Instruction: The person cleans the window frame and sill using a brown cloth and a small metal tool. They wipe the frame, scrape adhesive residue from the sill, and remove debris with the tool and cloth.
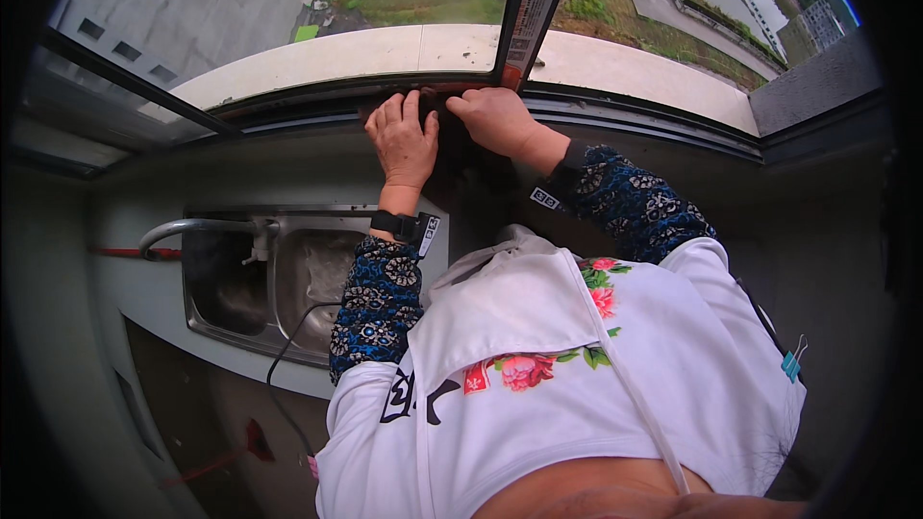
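At the lower track of a window (pixel 332 113), both my hands are side by side. My left hand (pixel 402 144) lies with its fingers stretched out and slightly apart over a dark, cloth-like piece (pixel 460 149) that hangs below the track. My right hand (pixel 500 122) is closed, fingertips bent toward the left hand, just in front of the upright window frame (pixel 534 14). What its fingers hold is hidden; the dark piece is nearest to them. Shadow makes that piece hard to tell.
A pale ledge (pixel 635 72) runs outside the glass. To the left, a steel double-bowl sink (pixel 274 332) with a curved faucet (pixel 192 227) is set in a white counter (pixel 163 312). A black cable (pixel 274 370) crosses the sink's edge. Below stands a red-handled object (pixel 256 440).
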`<move>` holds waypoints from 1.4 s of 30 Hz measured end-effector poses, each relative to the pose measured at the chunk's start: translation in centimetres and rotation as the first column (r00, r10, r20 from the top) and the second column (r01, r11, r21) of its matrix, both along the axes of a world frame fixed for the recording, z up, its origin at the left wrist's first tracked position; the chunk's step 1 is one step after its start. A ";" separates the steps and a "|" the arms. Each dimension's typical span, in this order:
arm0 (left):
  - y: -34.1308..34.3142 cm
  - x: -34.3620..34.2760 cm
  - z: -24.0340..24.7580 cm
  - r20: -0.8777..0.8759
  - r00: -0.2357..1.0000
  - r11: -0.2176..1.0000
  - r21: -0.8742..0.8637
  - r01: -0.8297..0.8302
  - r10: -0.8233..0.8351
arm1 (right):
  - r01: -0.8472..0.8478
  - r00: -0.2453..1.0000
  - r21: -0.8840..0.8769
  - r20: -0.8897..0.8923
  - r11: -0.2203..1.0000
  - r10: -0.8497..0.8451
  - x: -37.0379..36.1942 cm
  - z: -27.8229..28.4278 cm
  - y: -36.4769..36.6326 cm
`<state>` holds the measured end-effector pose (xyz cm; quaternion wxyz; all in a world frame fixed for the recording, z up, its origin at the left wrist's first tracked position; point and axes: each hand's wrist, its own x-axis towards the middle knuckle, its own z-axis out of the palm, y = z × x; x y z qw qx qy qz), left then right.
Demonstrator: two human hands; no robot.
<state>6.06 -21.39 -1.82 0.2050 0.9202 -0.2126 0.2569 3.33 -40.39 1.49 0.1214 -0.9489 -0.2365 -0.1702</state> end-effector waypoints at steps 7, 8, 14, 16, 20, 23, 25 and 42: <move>-0.9 -1.2 0.3 0.069 0.993 0.984 0.158 0.082 -0.094 | 0.056 0.989 -0.134 -0.127 0.989 -0.073 -2.4 0.8 -4.1; -2.2 -1.8 0.3 0.073 0.985 0.981 0.119 0.150 -0.160 | 0.089 0.979 -0.170 -0.168 0.981 -0.118 -3.9 1.4 -5.9; -8.3 -3.7 0.2 0.039 0.945 0.945 -0.021 0.325 -0.324 | 0.123 0.956 -0.174 -0.242 0.977 -0.163 -7.3 4.2 -10.8; -7.3 -3.4 0.2 0.079 0.944 0.946 -0.025 0.323 -0.320 | 0.058 0.968 -0.130 -0.235 0.990 -0.087 -6.2 4.2 -10.3; -3.4 -1.7 -0.2 0.110 0.968 0.973 -0.019 0.229 -0.226 | 0.025 0.977 -0.170 -0.207 0.985 -0.061 -3.7 2.3 -6.7; -0.7 -0.4 -0.6 0.113 0.976 0.982 0.047 0.182 -0.186 | 0.048 0.986 -0.095 -0.157 0.994 -0.063 -2.2 0.6 -2.9; 0.8 0.1 -0.5 0.133 0.980 0.987 0.075 0.139 -0.148 | 0.045 0.991 -0.045 -0.124 0.998 -0.050 -1.3 0.2 -0.7; -1.3 -2.6 -2.9 0.097 0.994 0.999 0.003 -0.052 0.051 | 0.024 0.993 0.226 -0.118 0.974 0.003 -5.4 0.0 -3.0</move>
